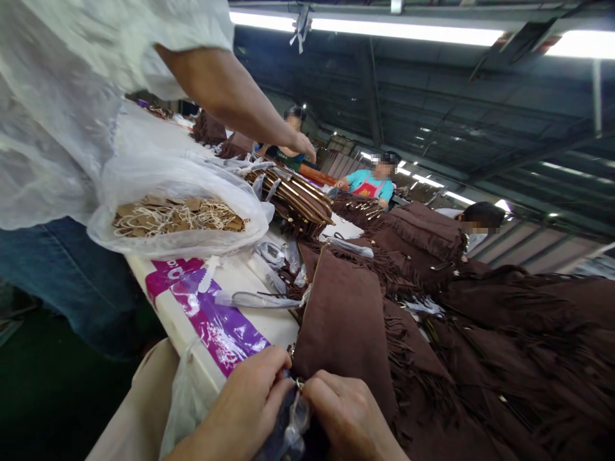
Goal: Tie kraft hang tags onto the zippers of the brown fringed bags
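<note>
My right hand [343, 406] pinches a ring [298, 384] with fingers nearly closed; my left hand [252, 394] is closed also, on what I cannot tell. The bag [343, 314] lies just beyond, on the counter [177, 314]. It seems soft, floppy; its edge should hold best.

Bare L hand [250, 397] & R hand [343, 406], rounded knuckles, wrists bare too, L forearm same.

Tags [177, 216] in bag [225, 243] (left); fabric [343, 314] right
</note>
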The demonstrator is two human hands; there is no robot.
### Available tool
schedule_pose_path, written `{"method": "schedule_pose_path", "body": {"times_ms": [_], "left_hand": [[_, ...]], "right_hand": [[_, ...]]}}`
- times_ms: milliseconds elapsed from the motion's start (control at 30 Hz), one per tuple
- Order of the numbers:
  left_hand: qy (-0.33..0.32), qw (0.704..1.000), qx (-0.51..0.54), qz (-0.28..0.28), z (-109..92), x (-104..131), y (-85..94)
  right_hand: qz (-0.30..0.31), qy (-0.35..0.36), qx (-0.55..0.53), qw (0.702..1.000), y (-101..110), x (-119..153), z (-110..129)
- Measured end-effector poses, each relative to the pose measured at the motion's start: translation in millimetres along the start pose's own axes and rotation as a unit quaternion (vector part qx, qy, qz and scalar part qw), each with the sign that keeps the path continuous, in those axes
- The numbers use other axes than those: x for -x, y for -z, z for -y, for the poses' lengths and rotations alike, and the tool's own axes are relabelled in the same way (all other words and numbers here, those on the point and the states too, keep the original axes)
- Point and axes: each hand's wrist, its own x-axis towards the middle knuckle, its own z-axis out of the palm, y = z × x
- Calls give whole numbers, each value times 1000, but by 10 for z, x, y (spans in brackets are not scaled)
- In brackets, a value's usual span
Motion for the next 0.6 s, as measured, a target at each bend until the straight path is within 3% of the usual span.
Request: {"method": "schedule_pose_path", "body": {"times_ms": [233, 400, 600], "left_hand": [[-45, 997, -54, 39, 44, 8, -106], [-35, 999, -4, -26, 52, -40, 64], [-51, 997, 42, -41, -150, -151, 256]], "right_hand": [[-8, -29, -13, 999, -40, 11, 9], [18, -114, -185, 976, 77, -8, -13], [-86, -142, -316, 934, 241, -230, 49]]}}
